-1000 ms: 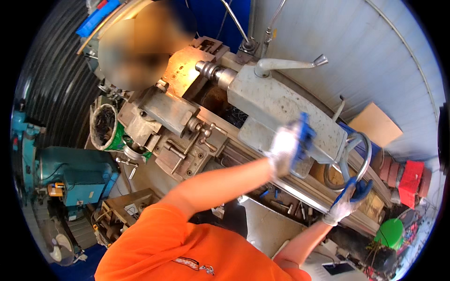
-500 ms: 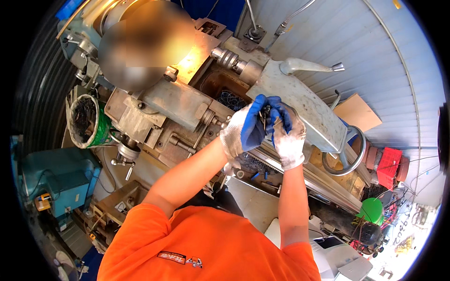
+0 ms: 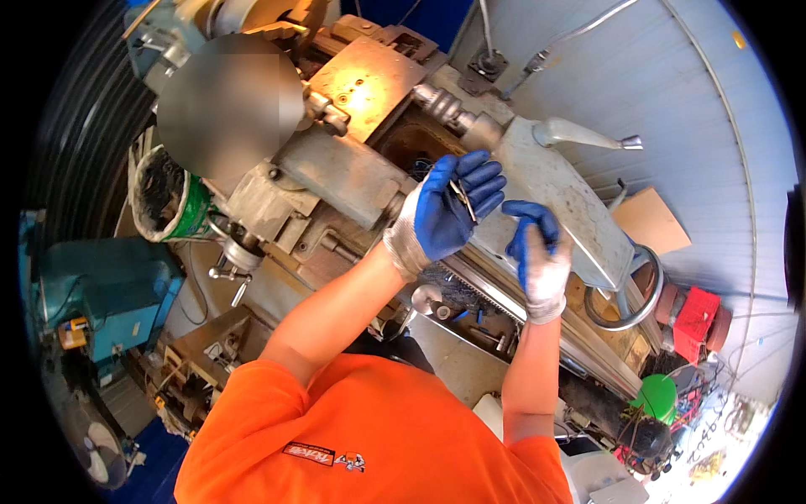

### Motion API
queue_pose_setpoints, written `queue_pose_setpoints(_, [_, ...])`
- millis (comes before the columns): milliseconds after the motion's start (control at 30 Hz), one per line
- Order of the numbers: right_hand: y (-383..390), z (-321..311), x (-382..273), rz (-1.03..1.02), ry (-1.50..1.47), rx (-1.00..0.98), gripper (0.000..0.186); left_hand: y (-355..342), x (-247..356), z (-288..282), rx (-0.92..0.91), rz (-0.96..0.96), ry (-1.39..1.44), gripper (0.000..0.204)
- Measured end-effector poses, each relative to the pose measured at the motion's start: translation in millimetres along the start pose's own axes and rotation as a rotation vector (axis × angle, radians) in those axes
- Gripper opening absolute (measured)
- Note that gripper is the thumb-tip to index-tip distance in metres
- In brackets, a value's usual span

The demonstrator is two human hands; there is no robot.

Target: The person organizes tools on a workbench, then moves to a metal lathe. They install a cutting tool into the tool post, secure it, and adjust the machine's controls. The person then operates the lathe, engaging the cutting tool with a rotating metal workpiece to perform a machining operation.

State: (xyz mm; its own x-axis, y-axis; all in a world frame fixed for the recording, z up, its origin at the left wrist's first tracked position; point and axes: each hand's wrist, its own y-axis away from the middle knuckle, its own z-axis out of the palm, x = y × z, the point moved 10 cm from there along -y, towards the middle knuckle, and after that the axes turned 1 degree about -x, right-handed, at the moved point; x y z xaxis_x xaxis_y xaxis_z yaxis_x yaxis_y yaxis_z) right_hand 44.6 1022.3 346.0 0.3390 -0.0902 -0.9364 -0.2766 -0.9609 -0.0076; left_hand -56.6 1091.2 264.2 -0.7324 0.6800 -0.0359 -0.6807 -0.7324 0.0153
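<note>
My left hand (image 3: 445,212), in a grey-white glove with a blue coated palm, is turned palm up above the lathe bed (image 3: 495,290). A thin, slim metal piece (image 3: 463,202) lies across its palm and fingers, with the thumb beside it; its exact kind is too small to make out. Just to the right, my right hand (image 3: 539,260), gloved alike, is apart from the left one. Its fingers are loosely bent with the thumb away from them, and nothing shows in them.
Beyond my hands are the lathe's drill chuck (image 3: 441,102) and tailstock (image 3: 562,189), with a handwheel (image 3: 631,307) at right. The carriage (image 3: 336,172) lies to the left, near a green bucket (image 3: 189,210) of dark shavings. A blurred patch hides part of the machine.
My hands were together around a small dark object; now they have parted, the right one moving right and down. The left palm has turned up, showing the thin metal piece. The view has shifted slightly.
</note>
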Motion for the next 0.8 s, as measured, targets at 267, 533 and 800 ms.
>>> queue_pose_setpoints(267, [-5, 121, 34, -0.031, 0.586, -0.286, 0.023, 52, 48, -40, 0.218, 0.184, -0.416, 0.055])
queue_pose_setpoints(533, [4, 160, 62, 0.305, -0.306, -0.261, 0.014, 96, 186, -26, 0.815, 0.256, -1.746, 0.037])
queue_pose_setpoints(800, [17, 135, 70, 0.366, -0.365, -0.203, 0.011, 73, 159, -14, 0.606, 0.256, -2.786, 0.038])
